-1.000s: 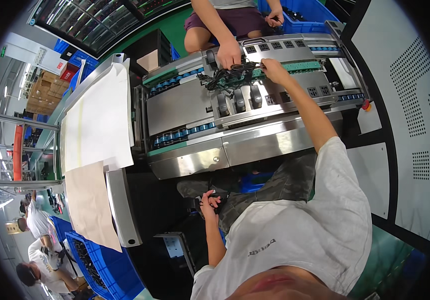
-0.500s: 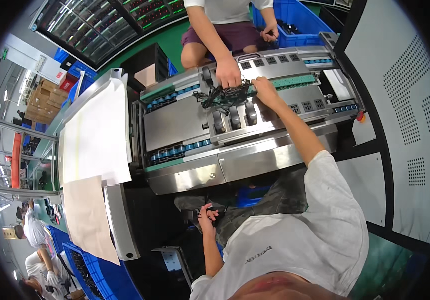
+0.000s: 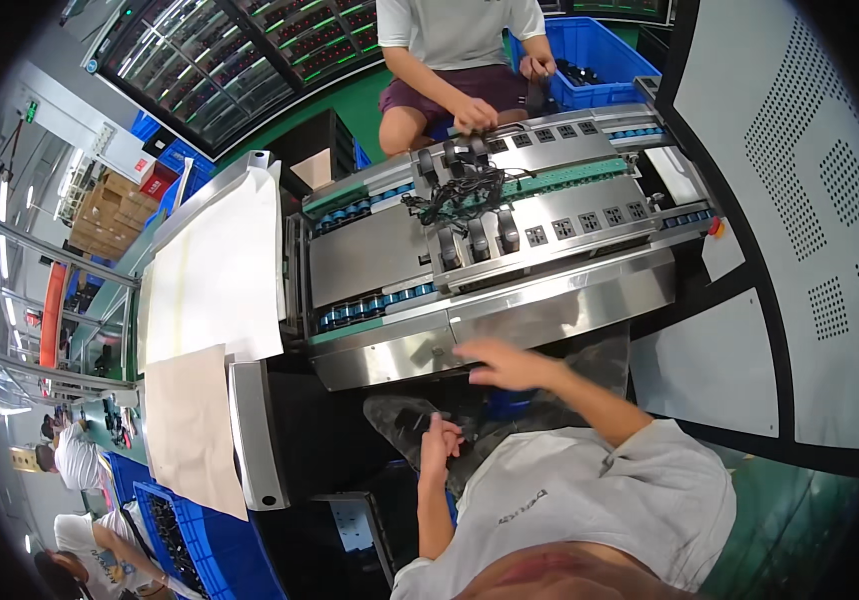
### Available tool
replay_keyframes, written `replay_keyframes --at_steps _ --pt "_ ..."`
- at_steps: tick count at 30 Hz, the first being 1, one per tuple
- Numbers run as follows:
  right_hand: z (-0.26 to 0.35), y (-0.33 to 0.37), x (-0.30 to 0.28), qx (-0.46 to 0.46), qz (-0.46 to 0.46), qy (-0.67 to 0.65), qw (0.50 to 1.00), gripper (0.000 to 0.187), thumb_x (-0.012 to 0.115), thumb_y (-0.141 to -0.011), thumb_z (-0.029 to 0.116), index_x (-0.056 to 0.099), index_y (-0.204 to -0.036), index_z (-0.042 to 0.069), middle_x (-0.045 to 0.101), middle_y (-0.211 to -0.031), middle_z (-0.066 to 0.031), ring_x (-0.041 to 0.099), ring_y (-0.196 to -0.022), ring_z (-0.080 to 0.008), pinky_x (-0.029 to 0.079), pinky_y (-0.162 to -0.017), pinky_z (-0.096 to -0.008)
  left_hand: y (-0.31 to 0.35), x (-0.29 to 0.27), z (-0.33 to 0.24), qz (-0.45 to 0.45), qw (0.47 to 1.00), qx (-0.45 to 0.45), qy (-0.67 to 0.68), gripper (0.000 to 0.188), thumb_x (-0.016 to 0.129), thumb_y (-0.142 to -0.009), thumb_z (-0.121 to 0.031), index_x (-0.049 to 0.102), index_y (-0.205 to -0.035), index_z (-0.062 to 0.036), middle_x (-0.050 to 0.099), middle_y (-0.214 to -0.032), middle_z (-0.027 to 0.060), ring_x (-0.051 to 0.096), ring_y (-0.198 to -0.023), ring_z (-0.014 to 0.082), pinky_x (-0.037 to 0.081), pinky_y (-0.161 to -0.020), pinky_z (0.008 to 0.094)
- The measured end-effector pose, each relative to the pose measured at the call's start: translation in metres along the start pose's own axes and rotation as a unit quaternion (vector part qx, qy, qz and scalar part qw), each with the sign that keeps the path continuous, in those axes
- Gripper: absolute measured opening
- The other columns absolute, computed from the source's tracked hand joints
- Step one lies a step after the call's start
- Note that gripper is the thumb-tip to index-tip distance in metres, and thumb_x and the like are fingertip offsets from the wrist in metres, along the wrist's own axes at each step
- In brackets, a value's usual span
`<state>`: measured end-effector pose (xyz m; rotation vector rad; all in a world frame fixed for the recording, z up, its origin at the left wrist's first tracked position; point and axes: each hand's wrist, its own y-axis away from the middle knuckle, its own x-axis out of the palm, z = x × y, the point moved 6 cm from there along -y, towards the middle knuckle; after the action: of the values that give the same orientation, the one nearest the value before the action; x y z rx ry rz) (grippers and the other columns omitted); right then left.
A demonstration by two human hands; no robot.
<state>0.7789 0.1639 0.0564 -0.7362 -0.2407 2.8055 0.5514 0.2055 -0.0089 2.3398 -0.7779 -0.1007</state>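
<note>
The person's right hand (image 3: 510, 365) hangs blurred near the machine's steel front panel (image 3: 560, 312), thumb and fingers spread. The left hand (image 3: 440, 440) sits low over the lap, its fingers loosely curled; I can't tell whether they grip anything. Black power adapters (image 3: 478, 240) stand in two rows on the socketed metal plate (image 3: 560, 205), tangled black cables (image 3: 460, 195) between. Opposite, a co-worker's hand (image 3: 475, 115) is by the back row.

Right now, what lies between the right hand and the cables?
The head view shows the steel front panel, then three black adapters, between the right hand and the cables.
</note>
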Motion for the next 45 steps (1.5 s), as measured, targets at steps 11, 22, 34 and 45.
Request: replay_keyframes --at_steps 11,22,34,45 --pt "-0.028 0.073 0.068 0.301 0.081 -0.513 0.800 0.038 0.063 -0.086 0.021 0.050 -0.120 0.010 0.047 -0.119 -0.0087 0.054 -0.099 -0.0220 0.047 -0.082 -0.0325 0.021 0.043 -0.021 0.074 0.989 0.018 -0.124 0.054 0.034 -0.099 -0.038 0.058 -0.075 0.0029 0.046 -0.052 0.0021 0.051 -0.053 0.0125 0.043 -0.060 0.0269" --pt "0.051 0.048 -0.018 0.031 -0.013 0.043 0.998 0.044 0.071 -0.074 0.017 0.055 -0.113 0.006 0.051 -0.110 -0.0147 0.056 -0.094 -0.0307 0.045 -0.087 -0.0344 0.024 0.048 -0.059 0.035 0.992 0.122 -0.008 0.050 0.032 -0.099 -0.038 0.056 -0.095 0.0056 0.060 -0.068 0.0087 0.058 -0.066 0.0162 0.046 -0.070 0.0280" --pt "0.068 0.030 -0.240 0.006 -0.382 -0.320 0.867 0.039 0.047 -0.091 0.022 0.045 -0.126 0.004 0.054 -0.106 -0.0068 0.058 -0.082 -0.0145 0.046 -0.074 -0.0270 0.009 -0.051 -0.048 -0.120 0.950 0.165 0.236 0.043 0.035 -0.098 -0.039 0.054 -0.097 -0.0002 0.059 -0.073 0.0072 0.045 -0.050 0.0103 0.050 -0.067 0.0346" --pt "-0.047 -0.010 -0.253 0.206 -0.301 -0.018 0.931 0.033 0.052 -0.090 0.027 0.048 -0.117 0.009 0.057 -0.092 -0.0075 0.057 -0.081 -0.0146 0.045 -0.071 -0.0269 -0.017 -0.068 0.040 -0.137 0.946 0.086 0.281 0.043 0.039 -0.096 -0.042 0.054 -0.097 -0.0022 0.058 -0.072 0.0058 0.051 -0.057 0.0138 0.051 -0.071 0.0345"
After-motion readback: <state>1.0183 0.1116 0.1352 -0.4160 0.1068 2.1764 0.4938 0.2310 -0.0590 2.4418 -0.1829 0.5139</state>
